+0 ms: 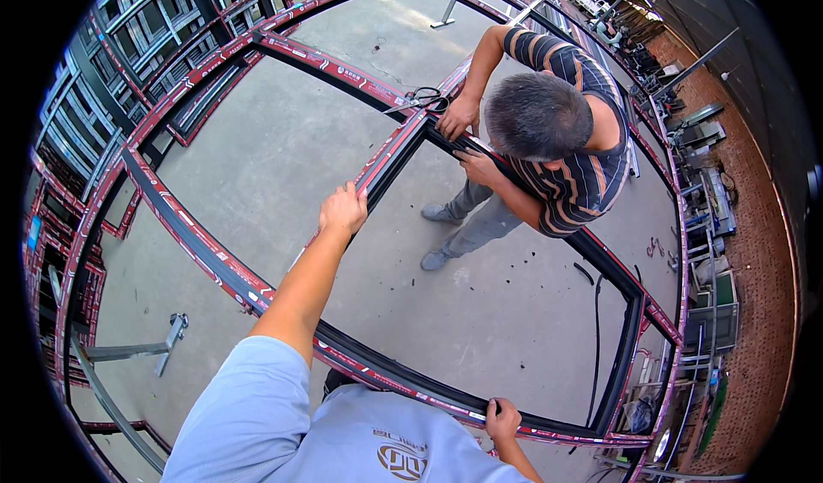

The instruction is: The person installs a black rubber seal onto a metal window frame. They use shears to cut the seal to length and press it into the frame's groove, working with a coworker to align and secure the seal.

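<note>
- A large dark window frame [214, 264] with red-taped edges lies flat, raised off the concrete floor [283, 149]; its near rail runs left to right just in front of the person.
- The left hand [343, 210] reaches far forward, fingers curled down over the upright middle bar [390, 162], whose long axis runs away from the person.
- The right hand [501, 419] sits close in, closed around the near rail toward the frame's right corner, thumb on top.
- A co-worker in a striped shirt [583, 174] bends over the far end of that bar, both hands pressing at the joint.
- Scissors [426, 99] rest on the frame just beyond the co-worker's hands, nearer the left hand than the right.
</note>
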`<action>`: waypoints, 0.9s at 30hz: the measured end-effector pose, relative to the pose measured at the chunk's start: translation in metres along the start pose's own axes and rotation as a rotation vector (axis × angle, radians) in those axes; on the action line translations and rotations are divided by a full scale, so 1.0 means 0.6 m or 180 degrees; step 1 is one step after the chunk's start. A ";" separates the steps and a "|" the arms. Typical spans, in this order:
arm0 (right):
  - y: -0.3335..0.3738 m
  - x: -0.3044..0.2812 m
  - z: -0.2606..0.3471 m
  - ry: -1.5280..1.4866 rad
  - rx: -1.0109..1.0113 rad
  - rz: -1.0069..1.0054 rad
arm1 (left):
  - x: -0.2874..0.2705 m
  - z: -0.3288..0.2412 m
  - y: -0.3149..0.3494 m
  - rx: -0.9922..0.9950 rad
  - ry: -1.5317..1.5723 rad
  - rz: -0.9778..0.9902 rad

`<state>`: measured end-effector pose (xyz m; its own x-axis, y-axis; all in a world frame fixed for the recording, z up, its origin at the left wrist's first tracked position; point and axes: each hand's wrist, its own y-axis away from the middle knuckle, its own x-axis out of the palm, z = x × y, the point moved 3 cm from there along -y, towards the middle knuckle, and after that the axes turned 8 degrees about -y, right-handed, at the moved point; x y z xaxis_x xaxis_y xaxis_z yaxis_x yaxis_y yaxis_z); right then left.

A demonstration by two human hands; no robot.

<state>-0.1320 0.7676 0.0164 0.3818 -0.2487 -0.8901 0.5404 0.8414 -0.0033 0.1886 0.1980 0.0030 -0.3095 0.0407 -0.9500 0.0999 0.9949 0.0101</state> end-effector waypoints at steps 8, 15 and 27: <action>-0.001 -0.001 -0.002 -0.0015 0.0016 0.0053 | 0.001 0.002 0.000 0.0014 0.0011 -0.0049; -0.005 -0.005 0.003 -0.0031 0.0068 0.0040 | 0.000 -0.002 -0.001 0.0084 -0.0132 -0.0011; -0.003 -0.007 -0.001 -0.0101 0.0041 -0.0033 | 0.006 -0.003 -0.004 0.0000 -0.0129 0.0059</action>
<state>-0.1349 0.7673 0.0198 0.3996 -0.2727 -0.8752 0.5541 0.8325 -0.0064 0.1857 0.1962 0.0003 -0.2690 0.0554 -0.9616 0.1052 0.9941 0.0278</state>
